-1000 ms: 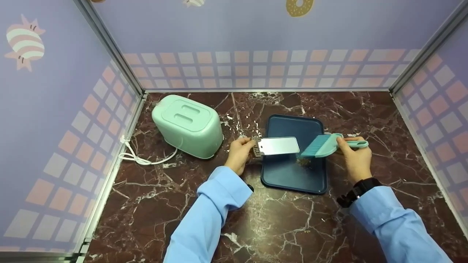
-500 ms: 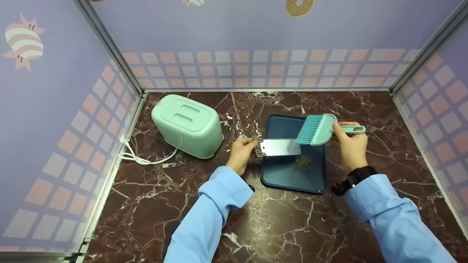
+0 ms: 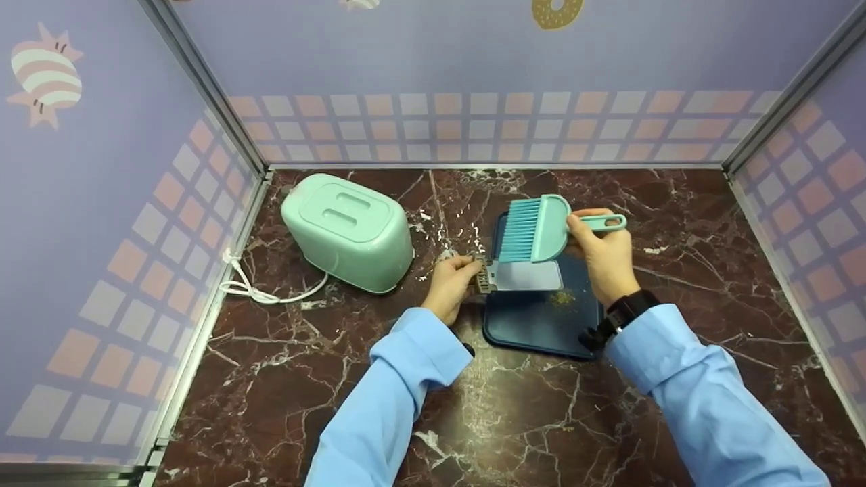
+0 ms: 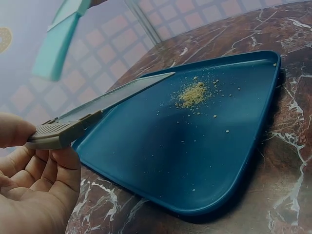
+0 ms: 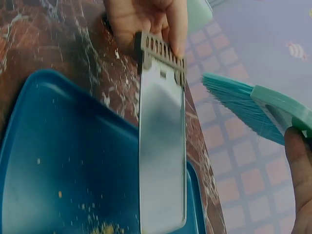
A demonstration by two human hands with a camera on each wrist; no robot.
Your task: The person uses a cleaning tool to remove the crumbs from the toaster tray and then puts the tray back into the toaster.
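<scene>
A flat metal plate [image 3: 528, 276] is held out over a navy tray [image 3: 521, 328], its slotted brown end pinched between the thumb and fingers of the left hand [image 3: 450, 287]. Above the plate — apart from it, as the wrist views show — a mint-green brush [image 3: 553, 230] with blue bristles is held by the right hand [image 3: 607, 257], its handle gripped close to the head. On the tray, near the plate's free end, a small heap of yellowish crumbs [image 4: 193, 94] is seen, ringed by scattered bits. A black band [image 3: 630, 310] is worn on the right wrist. To the left, a mint-green toaster [image 3: 385, 260] is stood on the dark, veined tabletop [image 3: 325, 379], its white cord [image 3: 254, 295] looped near the lilac side wall [image 3: 101, 203] — printed with pink and white squares.
</scene>
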